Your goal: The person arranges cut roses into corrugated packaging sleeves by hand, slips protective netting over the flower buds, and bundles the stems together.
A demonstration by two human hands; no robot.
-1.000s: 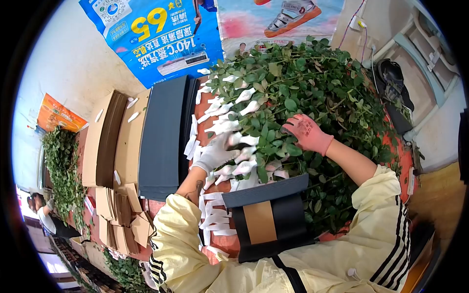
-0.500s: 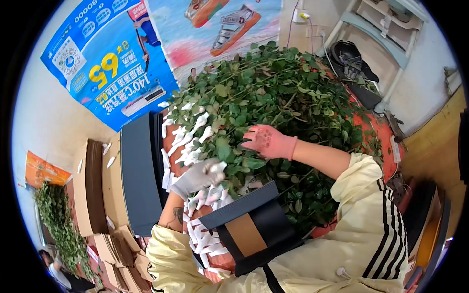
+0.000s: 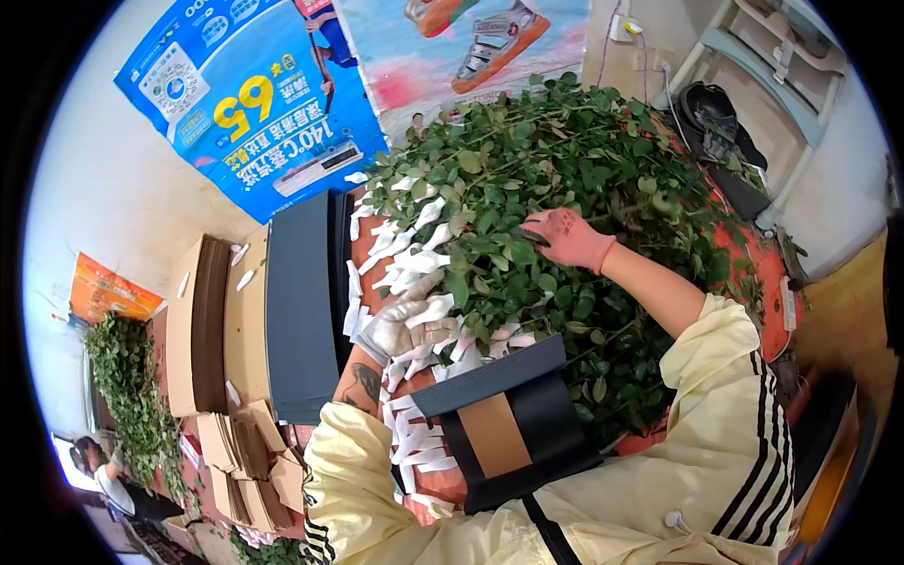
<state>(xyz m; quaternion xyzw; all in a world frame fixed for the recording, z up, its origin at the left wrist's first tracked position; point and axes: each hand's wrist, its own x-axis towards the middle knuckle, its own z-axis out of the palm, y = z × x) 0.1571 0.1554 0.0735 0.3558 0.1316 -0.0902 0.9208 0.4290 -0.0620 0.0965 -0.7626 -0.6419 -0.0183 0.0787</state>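
My left hand (image 3: 411, 320), in a greyish-white glove, is closed around a white-sleeved flower head (image 3: 431, 311) at the left edge of the leafy pile. Several more white-sleeved heads (image 3: 405, 268) lie around it. My right hand (image 3: 571, 238), in a pink glove with dark fingertips, lies over the heap of leafy stems (image 3: 527, 179). Its fingers are bent together among the leaves; what they hold, if anything, is hidden. In front of my body stands a black folded board (image 3: 551, 424) with a brown patch, below both hands.
Flat white sleeves (image 3: 414, 438) lie on the red tabletop (image 3: 443, 485). To the left stand dark boards (image 3: 306, 311) and brown cardboard stacks (image 3: 193, 325). A chair (image 3: 763, 85) stands at the back right. Another person (image 3: 122, 480) is at the far left beside more greenery.
The view has shifted left. My left hand has moved from blurred motion to a closed grip on a sleeved head. My right hand has moved slightly further over the leaves.
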